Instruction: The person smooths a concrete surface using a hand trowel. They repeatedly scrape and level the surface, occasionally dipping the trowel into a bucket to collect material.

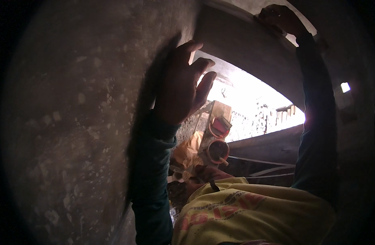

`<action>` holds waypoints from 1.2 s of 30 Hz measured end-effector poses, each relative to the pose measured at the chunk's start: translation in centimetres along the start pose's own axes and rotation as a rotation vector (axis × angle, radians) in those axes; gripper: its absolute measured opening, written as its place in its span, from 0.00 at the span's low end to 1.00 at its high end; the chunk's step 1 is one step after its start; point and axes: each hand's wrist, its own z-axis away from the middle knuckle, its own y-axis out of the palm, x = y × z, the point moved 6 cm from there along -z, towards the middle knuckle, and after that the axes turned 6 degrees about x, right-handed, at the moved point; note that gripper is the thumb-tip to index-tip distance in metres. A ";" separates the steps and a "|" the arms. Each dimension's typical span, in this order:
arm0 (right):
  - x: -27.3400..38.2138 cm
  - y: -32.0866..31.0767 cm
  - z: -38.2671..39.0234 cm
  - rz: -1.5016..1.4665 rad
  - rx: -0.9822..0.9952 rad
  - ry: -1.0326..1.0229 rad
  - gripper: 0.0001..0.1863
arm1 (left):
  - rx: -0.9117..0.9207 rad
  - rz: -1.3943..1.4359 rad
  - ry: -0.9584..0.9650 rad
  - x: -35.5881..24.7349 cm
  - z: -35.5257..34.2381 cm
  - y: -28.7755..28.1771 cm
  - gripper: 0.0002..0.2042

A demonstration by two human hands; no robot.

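My left hand (185, 85) is raised beside the rough grey wall (81, 122), its fingers bent and apart. It appears to hold nothing; whether its far side touches the wall cannot be made out. Up at the top right, my right hand (282, 18) is closed over a dark, flat-edged thing against a pale lit strip (309, 26) of the surface above. Shadow hides what kind of thing it is. Between the two arms runs a dark, smooth panel or beam (244, 41).
Below, a board (222, 107) carries a reddish bucket (212, 132) with block-like items in it and a round bucket (210, 157) with a stick-like handle. A crumpled brown bag (187, 151) lies alongside. Bright light enters through an opening (256, 94). Yellow cloth (252, 208) covers my front.
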 end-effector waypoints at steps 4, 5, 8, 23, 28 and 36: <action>5.6 -1.2 -1.0 0.020 -0.118 -0.167 0.20 | -0.010 -0.063 0.033 -0.5 -0.3 -0.1 0.11; 7.0 -1.1 -1.9 -0.021 -0.090 -0.204 0.21 | -0.005 -0.088 0.039 -0.6 -0.3 -0.2 0.11; 9.5 -0.8 -4.4 -0.107 -0.022 -0.229 0.22 | 0.005 -0.091 0.043 -0.6 -0.4 -0.5 0.11; 8.7 1.2 -10.8 0.456 -0.208 -0.355 0.23 | 0.006 -0.053 0.026 -0.6 -0.4 -0.4 0.12; 6.2 1.9 -11.3 0.471 -0.113 -0.273 0.18 | 0.029 -0.052 -0.006 -0.5 -0.2 -0.2 0.12; 9.4 -0.2 -6.7 -0.281 0.011 -0.181 0.18 | 0.029 -0.335 -0.001 -1.1 -0.7 -0.8 0.13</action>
